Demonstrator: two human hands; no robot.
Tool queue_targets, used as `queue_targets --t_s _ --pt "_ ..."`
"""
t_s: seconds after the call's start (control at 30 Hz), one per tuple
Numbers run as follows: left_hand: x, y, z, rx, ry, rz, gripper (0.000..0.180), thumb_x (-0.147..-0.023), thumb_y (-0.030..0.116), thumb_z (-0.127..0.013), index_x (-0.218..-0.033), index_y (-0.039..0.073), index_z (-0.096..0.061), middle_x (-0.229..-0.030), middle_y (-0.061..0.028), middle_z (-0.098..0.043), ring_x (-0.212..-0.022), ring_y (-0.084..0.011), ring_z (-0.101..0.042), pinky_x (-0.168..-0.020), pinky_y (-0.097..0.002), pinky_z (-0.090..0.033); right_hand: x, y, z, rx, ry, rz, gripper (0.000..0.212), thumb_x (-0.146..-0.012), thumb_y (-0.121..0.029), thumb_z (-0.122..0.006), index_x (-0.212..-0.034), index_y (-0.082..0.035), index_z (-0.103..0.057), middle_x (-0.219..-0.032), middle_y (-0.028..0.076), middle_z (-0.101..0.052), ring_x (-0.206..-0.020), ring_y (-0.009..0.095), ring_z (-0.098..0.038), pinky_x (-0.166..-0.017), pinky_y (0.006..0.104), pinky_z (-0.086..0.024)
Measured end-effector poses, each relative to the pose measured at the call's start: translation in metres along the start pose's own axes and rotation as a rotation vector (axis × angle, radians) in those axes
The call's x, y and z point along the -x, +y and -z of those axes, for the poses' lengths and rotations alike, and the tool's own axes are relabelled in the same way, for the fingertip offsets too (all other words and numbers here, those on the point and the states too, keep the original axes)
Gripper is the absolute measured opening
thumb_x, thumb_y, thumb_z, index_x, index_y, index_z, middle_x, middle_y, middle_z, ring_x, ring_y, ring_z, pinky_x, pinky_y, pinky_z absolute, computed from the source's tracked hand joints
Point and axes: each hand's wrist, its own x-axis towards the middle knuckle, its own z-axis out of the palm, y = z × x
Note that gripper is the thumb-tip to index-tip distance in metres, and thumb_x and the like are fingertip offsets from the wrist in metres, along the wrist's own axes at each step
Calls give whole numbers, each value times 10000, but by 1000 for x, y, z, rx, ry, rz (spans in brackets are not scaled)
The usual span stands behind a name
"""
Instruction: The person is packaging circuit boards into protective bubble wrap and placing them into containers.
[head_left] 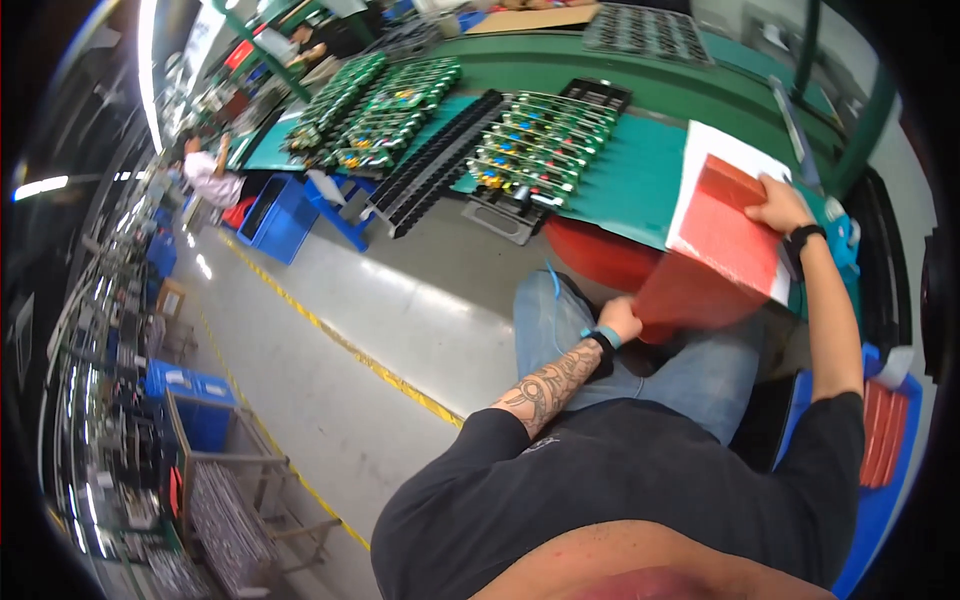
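Observation:
A red plastic bag [722, 235], apparently bubble wrap, is spread over the front edge of the green-topped bench [635, 165] and hangs down over my lap. My left hand [622, 318] is closed on its lower left edge, just above my knees. My right hand [782, 207] grips its upper right part, thumb across the red surface. Beneath the bag lies a white sheet [697, 165], its top and left edges showing. Whether anything is inside the bag cannot be seen. Left of it, a rack of green circuit boards [545, 150] stands on the bench.
More racked green boards [400, 110] and black slotted rails [435, 165] stand further left. A blue bin [890, 440] at my right holds red packages [882, 435]. Another blue bin [275, 220] stands beyond the bench's left side. A metal trolley [240, 460] and yellow floor tape [350, 350] are left.

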Motion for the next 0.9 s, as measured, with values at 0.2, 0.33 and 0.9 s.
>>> queue_targets --t_s 0.2,0.33,0.9 --pt "17 16 -1 790 -304 101 262 -766 81 -662 -1009 35 -748 -971 -224 -750 -984 -389 -726 -847 -449 -559 -5 12 1 30 11 -104 576 -750 -298 -826 -1216 -25 -628 -1155 244 -710 -1096 411 -673 -926 469 -534" --pt "32 35 -36 409 -302 -227 244 -765 111 -683 -983 21 -746 -1002 -215 -751 -961 -395 -729 -820 -460 -568 -12 27 4 78 72 -4 584 -772 -285 -825 -1256 -38 -610 -1167 236 -707 -1105 418 -666 -937 471 -533" --pt "-29 -20 46 -92 -181 62 321 -796 96 -670 -1111 41 -705 -1014 -204 -732 -972 -385 -712 -842 -479 -568 -14 13 -3 68 -71 -66 564 -775 -255 -834 -1235 -57 -575 -1171 221 -689 -1106 423 -648 -904 480 -521"
